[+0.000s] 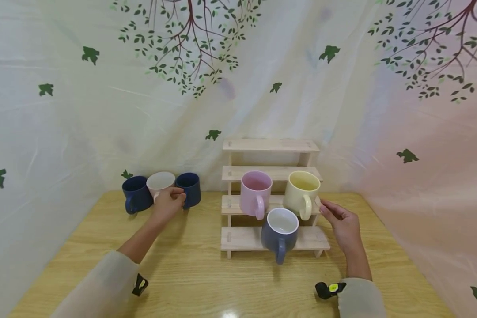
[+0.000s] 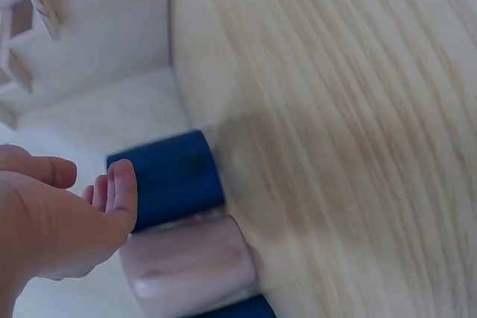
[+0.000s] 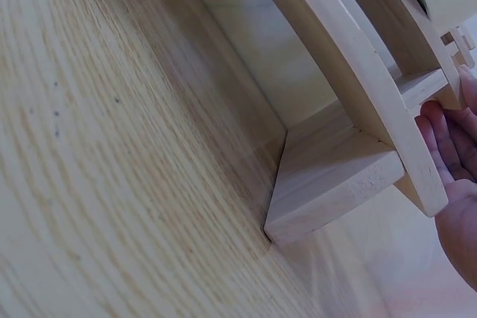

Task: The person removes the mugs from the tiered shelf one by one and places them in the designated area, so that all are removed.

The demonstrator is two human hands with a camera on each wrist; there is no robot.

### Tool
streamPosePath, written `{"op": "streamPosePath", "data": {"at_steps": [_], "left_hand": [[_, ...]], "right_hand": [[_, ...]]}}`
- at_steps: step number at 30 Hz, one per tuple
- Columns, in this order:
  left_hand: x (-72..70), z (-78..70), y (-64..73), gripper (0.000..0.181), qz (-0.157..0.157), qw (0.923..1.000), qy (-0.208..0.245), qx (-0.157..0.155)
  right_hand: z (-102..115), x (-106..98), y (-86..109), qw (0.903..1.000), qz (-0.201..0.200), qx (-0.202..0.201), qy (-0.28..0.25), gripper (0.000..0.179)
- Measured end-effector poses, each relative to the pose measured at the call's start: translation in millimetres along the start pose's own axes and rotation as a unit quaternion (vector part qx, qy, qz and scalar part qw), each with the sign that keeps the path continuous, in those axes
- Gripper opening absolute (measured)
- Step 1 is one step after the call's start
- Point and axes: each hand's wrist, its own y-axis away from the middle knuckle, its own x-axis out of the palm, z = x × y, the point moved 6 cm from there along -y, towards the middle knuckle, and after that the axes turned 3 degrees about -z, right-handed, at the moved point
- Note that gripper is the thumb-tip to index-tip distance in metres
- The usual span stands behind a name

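Remotely, I see a person's left hand (image 1: 168, 205) at a dark blue mug (image 1: 192, 191), rightmost in a row of three on the wooden table (image 1: 222, 287). Its thumb and fingers are apart; I cannot tell whether the fingertips touch the mug. Just left of that mug stands a pale pink mug (image 1: 160, 179). The right hand (image 1: 343, 223) pinches the end of a plank on a stepped wooden stand (image 1: 270, 145), beside a yellow mug (image 1: 302, 194). I judge the dark blue mug to be ceramic: rigid, fairly weighty, slick-glazed, apt to chip. I would take its front-facing handle or wrap the body, since a rim pinch could slip.
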Motion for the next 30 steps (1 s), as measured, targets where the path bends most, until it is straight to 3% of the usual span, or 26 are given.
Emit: {"op": "streamPosePath", "data": {"at_steps": [3,14,18,25,30], "left_hand": [[6.8,-11.7,5.5,0.032,0.018,0.9993,0.028,0.014],[31.5,-44.5,26.5,0.027,0.072,0.9938,0.084,0.000],[38.3,-56.5,33.9,0.025,0.079,0.9933,0.083,0.010],[50.3,-73.4,44.3,0.020,0.086,0.9934,0.054,0.054],[58.6,-81.4,51.8,0.020,0.090,0.9934,0.038,0.061]], "right_hand": [[1,0,0.4,1.0000,-0.001,0.000,-0.003,0.042],[4,0,4.8,0.9999,0.004,0.015,0.002,0.044],[4,0,5.3,0.9999,0.005,0.014,0.000,0.044],[2,1,2.4,1.0000,0.007,0.006,-0.003,0.043],[1,1,1.4,1.0000,0.005,0.002,-0.008,0.040]]}}
